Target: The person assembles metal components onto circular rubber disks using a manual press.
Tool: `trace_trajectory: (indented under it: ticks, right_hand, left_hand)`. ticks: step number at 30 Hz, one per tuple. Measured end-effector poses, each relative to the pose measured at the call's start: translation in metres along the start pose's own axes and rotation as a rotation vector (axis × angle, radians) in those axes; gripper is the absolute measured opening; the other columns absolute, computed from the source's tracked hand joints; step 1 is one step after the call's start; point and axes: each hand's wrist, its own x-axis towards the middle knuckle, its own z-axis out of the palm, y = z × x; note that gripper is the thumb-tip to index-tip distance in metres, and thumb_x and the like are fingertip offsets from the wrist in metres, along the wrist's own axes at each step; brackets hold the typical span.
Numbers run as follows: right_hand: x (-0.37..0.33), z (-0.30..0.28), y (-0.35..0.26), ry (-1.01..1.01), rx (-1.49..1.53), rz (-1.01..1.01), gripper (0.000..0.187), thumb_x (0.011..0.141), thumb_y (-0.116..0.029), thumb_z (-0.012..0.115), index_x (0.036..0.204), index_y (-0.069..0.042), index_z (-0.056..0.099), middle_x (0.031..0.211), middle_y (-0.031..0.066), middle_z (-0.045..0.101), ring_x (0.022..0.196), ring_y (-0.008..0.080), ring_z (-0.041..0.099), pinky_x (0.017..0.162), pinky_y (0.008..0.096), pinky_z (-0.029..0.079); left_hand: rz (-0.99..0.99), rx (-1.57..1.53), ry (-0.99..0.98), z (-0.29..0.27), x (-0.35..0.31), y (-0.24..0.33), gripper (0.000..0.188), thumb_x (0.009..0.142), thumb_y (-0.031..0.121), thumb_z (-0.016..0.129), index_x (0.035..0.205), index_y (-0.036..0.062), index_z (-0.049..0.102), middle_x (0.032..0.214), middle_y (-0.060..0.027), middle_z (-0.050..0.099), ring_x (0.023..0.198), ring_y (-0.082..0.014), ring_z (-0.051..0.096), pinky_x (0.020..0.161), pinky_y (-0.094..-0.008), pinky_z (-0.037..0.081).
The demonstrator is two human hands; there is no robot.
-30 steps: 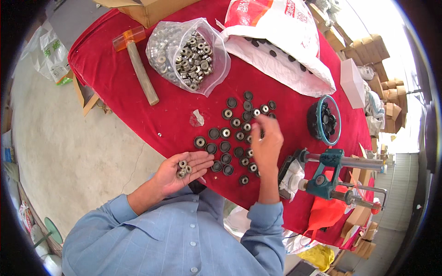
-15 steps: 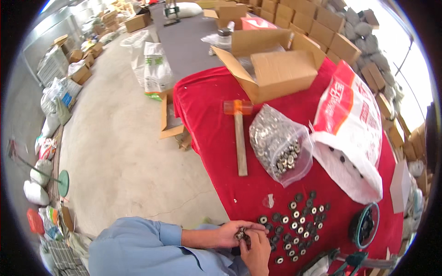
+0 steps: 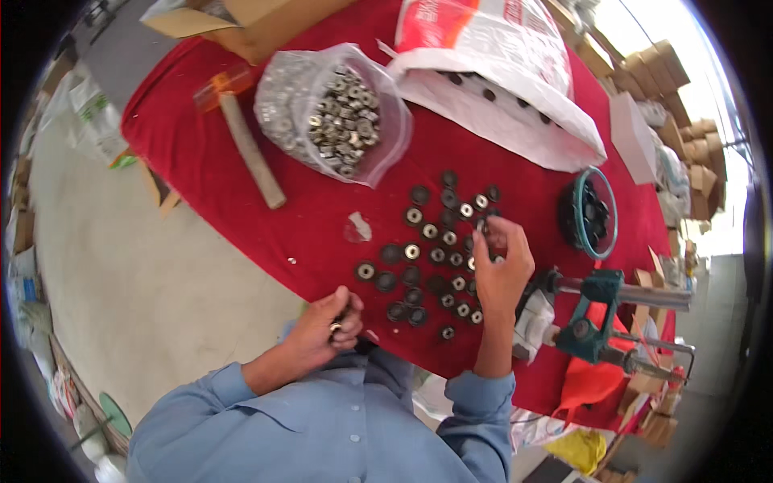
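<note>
Several round black knobs (image 3: 390,254) lie spread over the red tablecloth, many with a shiny metal nut in the centre. My left hand (image 3: 326,326) is half curled at the table's near edge, and a small metal nut (image 3: 335,328) shows between its fingers. Over the far right of the knobs, my right hand (image 3: 503,270) has thumb and fingertips pinched at a small metal nut (image 3: 481,226); the fingers partly hide it. A clear plastic bag (image 3: 282,101) full of metal nuts (image 3: 346,121) lies open beyond the knobs.
A wooden-handled mallet (image 3: 251,153) lies left of the bag. Behind are a cardboard box (image 3: 274,24) and a white-and-red sack (image 3: 499,76) with black pieces at its mouth. To the right stand a teal-rimmed basket (image 3: 613,213) of black parts and a green hand press (image 3: 592,318).
My view has swung toward the right side of the table. My hands, together over metal nuts before, are now apart; the right one has reached out over the knobs.
</note>
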Motion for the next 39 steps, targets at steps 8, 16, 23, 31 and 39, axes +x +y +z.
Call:
trace_trajectory:
  ticks: [8,16,23,31,39]
  right_hand:
    - [0.028,0.028,0.027,-0.043,-0.105,-0.148,0.022,0.084,-0.001,0.078,0.104,-0.004,0.069,0.096,0.0111,0.071,0.087,0.0289,0.07,0.08,0.0409,0.055]
    - [0.018,0.055,0.049,-0.13,-0.299,-0.296,0.017,0.086,-0.004,0.073,0.103,-0.003,0.075,0.107,0.0096,0.07,0.099,0.0329,0.065,0.086,0.0464,0.051]
    - [0.001,0.053,0.039,-0.139,-0.517,-0.3,0.036,0.084,0.001,0.066,0.117,-0.007,0.076,0.121,0.0044,0.068,0.118,0.0296,0.06,0.099,0.046,0.045]
    - [-0.001,0.054,0.041,-0.131,-0.652,-0.354,0.04,0.081,-0.002,0.068,0.12,-0.005,0.074,0.123,0.0075,0.066,0.114,0.0288,0.06,0.097,0.044,0.044]
    - [-0.027,-0.046,0.004,0.187,-0.002,0.003,0.034,0.091,0.004,0.065,0.124,-0.002,0.071,0.119,0.0171,0.072,0.112,0.0342,0.069,0.101,0.0427,0.054]
  left_hand:
    - [-0.101,0.06,0.039,0.006,0.005,-0.004,0.043,0.114,0.048,0.042,0.1,0.0106,0.058,0.073,0.0016,0.043,0.063,-0.0098,0.039,0.056,-0.0258,0.031]
    - [-0.126,0.051,-0.054,-0.002,0.008,0.0,0.034,0.113,0.036,0.043,0.107,0.008,0.06,0.08,-0.0001,0.048,0.068,-0.0121,0.044,0.06,-0.0267,0.036]
    - [-0.138,0.02,-0.086,-0.006,0.012,0.003,0.029,0.111,0.032,0.047,0.111,0.0069,0.061,0.086,-0.0022,0.052,0.073,-0.013,0.046,0.063,-0.0269,0.039]
    - [-0.002,0.19,-0.111,0.01,-0.004,0.015,0.029,0.106,0.019,0.052,0.129,0.0037,0.062,0.117,-0.0086,0.068,0.088,-0.0139,0.061,0.073,-0.0281,0.048]
    - [0.551,0.979,-0.059,0.082,-0.011,0.107,0.024,0.104,0.031,0.062,0.114,0.0096,0.068,0.088,0.0044,0.058,0.072,-0.0025,0.045,0.059,-0.0208,0.035]
